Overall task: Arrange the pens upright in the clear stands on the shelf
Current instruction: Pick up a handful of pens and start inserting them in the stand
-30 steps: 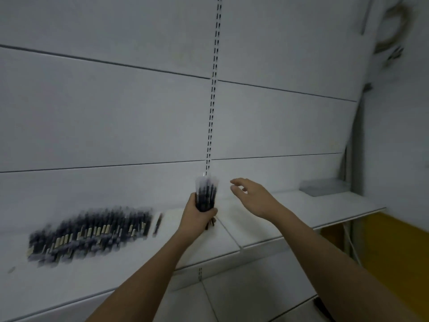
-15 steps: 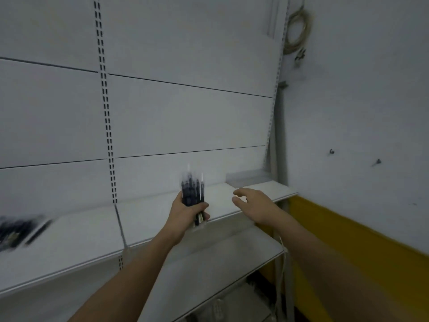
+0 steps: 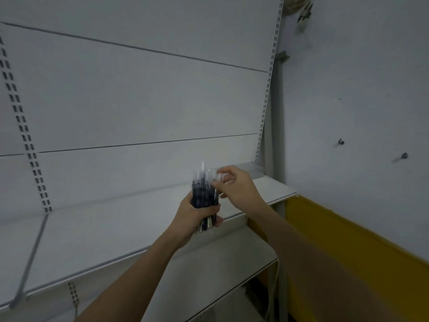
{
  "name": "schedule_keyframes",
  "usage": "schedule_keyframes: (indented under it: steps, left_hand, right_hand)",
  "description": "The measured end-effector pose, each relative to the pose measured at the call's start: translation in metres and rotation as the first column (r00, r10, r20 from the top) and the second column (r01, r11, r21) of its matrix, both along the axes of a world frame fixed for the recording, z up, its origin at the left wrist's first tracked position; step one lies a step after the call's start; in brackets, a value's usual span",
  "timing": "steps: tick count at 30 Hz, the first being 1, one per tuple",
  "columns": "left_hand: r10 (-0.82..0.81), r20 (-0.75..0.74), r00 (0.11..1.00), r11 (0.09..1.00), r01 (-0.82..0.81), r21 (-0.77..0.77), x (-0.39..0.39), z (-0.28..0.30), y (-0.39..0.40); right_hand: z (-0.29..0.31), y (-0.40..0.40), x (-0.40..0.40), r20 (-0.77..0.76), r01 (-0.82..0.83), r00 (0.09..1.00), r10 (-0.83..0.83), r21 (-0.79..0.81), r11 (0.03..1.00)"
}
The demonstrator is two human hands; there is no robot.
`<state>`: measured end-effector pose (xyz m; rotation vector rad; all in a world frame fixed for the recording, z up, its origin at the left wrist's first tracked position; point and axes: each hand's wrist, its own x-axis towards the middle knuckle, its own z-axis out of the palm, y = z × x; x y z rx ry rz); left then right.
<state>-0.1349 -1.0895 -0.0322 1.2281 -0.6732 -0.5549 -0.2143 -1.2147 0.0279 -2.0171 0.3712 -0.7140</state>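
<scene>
Now two hands (image 3: 236,188) hold one pen bundle (image 3: 204,194)

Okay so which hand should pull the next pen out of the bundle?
Probably the right hand: its fingertips are already at the top of the pen bundle, while the left hand is wrapped around the bundle, holding it upright above the shelf.

We face a white shelving unit whose back panels (image 3: 144,94) are split by thin dark seams and framed by slotted uprights (image 3: 267,89), with a white shelf (image 3: 92,235) across the front and a lower shelf (image 3: 216,270) beneath it. To our right runs a pale wall (image 3: 362,84) with two small dark pegs (image 3: 404,155), a yellow band (image 3: 348,242) along its base and a coiled cable (image 3: 299,1) hanging at the top; the light is dim and even.
</scene>
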Motion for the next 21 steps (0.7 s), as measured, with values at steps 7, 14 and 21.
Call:
schedule_keyframes:
  steps: [7, 14, 21]
  left_hand:
    - [0.049, -0.043, 0.998, 0.998, -0.047, 0.030, 0.075, -0.014, -0.094]
    - [0.166, -0.087, 0.982, 0.986, -0.164, 0.034, 0.127, -0.026, -0.158]
    - [0.497, -0.091, 0.863, 0.867, -0.496, 0.036, 0.160, -0.037, -0.206]
  right_hand:
    - [0.002, -0.101, 0.070, 0.091, 0.044, 0.995, -0.051, 0.074, 0.996]
    - [-0.012, -0.175, 0.127, 0.105, -0.085, 0.992, 0.073, 0.113, 0.990]
    - [-0.010, -0.254, 0.191, 0.309, -0.058, 0.950, 0.029, 0.085, 0.995]
